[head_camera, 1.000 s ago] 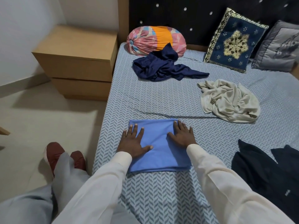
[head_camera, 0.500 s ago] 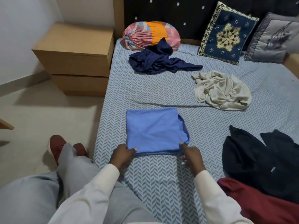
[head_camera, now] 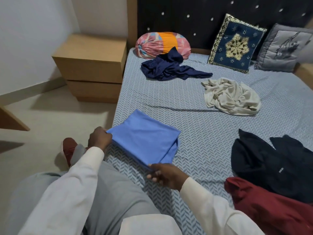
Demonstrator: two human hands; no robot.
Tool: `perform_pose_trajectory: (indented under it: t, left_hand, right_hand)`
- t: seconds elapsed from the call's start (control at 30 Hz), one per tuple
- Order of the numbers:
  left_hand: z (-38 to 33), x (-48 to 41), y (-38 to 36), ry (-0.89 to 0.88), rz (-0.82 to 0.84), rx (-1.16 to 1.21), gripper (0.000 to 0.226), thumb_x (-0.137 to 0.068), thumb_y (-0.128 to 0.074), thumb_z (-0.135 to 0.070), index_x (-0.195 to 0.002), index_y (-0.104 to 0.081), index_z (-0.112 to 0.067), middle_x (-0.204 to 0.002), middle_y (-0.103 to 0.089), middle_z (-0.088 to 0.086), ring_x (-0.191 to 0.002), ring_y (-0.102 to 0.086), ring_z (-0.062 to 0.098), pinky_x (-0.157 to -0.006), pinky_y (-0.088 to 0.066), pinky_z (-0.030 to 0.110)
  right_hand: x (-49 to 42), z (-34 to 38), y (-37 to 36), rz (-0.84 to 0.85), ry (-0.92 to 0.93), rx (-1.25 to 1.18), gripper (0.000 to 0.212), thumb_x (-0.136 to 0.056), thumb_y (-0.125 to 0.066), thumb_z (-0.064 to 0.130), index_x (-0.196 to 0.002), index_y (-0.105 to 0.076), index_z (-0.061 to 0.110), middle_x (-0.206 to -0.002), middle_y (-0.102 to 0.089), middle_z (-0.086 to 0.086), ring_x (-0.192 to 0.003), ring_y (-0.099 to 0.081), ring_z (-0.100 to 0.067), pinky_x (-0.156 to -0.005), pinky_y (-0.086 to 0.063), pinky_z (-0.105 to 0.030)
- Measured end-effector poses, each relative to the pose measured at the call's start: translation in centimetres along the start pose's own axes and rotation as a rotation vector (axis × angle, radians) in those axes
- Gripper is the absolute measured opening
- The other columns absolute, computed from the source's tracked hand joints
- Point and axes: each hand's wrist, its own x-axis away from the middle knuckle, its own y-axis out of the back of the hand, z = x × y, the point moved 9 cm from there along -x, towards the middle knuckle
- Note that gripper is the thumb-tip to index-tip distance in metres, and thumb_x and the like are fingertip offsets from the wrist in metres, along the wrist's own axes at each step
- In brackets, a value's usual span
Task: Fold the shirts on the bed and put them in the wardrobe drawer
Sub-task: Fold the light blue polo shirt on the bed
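Folded light-blue cotton shirt (head_camera: 145,141), a flat rectangular bundle, sits at centre-left of the frame over the near left edge of the bed with the blue-grey herringbone sheet (head_camera: 169,99). The left hand (head_camera: 100,139) has its fingers curled round the bundle's left corner. The right hand (head_camera: 164,175) pinches the near corner, thumb on top and fingers beneath. The bundle is tilted; its near side appears raised off the sheet, though whether the far edge rests on the bed cannot be told. Crumpled navy satin shirt (head_camera: 169,68) lies at upper centre, touching a pink-and-orange bolster pillow (head_camera: 162,43). Crumpled cream shirt (head_camera: 230,97) lies at centre right, apart from the others. Black garment (head_camera: 271,163) is spread at the right edge, with a dark-red garment (head_camera: 271,209) just below it at lower right, overlapped by it. A navy embroidered cushion (head_camera: 237,44) and a grey cushion (head_camera: 284,48) lean on the dark studded headboard (head_camera: 186,17). A light-wood bedside cabinet (head_camera: 91,65) stands at upper left, beside the bed
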Motion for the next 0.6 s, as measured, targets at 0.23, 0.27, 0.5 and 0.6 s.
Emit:
perform_pose_trajectory:
  t: [0.23, 0.27, 0.5, 0.6]
  left_hand:
    - [-5.8, 9.4, -8.3, -0.48, 0.308, -0.119, 0.051, -0.074, -0.076, -0.021, -0.115, -0.049, -0.008, -0.109, -0.055, 0.018, -0.098, -0.059, 0.037, -0.08, -0.045, 0.038]
    - [-6.8, 11.4, -10.0, -0.543, 0.383, -0.154, 0.054, -0.071, -0.078, -0.027, -0.113, -0.048, -0.011, -0.107, -0.055, 0.015, -0.096, -0.06, 0.035, -0.08, -0.046, 0.038]
    - [-6.6, 15.8, -14.9, -0.638, 0.315, -0.693, 0.066, -0.08, -0.067, -0.036, -0.133, -0.033, -0.014, -0.125, -0.043, 0.01, -0.109, -0.05, 0.031, -0.078, -0.043, 0.035]
    - [-7.1, 16.0, -15.1, -0.649, 0.22, -0.783, 0.053, -0.084, -0.061, -0.028, -0.128, -0.035, -0.013, -0.122, -0.046, 0.011, -0.106, -0.05, 0.03, -0.074, -0.038, 0.034]
  right_hand:
    - [0.8, 11.7, 6.1, -0.342, 0.596, 0.761, 0.008, -0.085, -0.065, 0.011, -0.082, -0.071, 0.014, -0.079, -0.068, -0.004, -0.071, -0.063, -0.018, -0.065, -0.046, -0.026]
    - [0.5, 13.3, 7.1, -0.391, 0.686, 0.879, 0.019, -0.082, -0.062, 0.005, -0.093, -0.073, 0.015, -0.092, -0.07, -0.004, -0.084, -0.065, -0.021, -0.073, -0.047, -0.029]
    - [-4.3, 15.1, 13.2, -0.382, 0.551, 1.447, 0.047, -0.083, -0.055, 0.005, -0.121, -0.053, 0.033, -0.126, -0.046, -0.006, -0.114, -0.042, -0.034, -0.08, -0.047, -0.042]
    - [-4.9, 15.5, 13.6, -0.395, 0.615, 1.473, 0.053, -0.082, -0.058, 0.004, -0.126, -0.05, 0.032, -0.125, -0.047, -0.006, -0.114, -0.043, -0.031, -0.07, -0.039, -0.036]
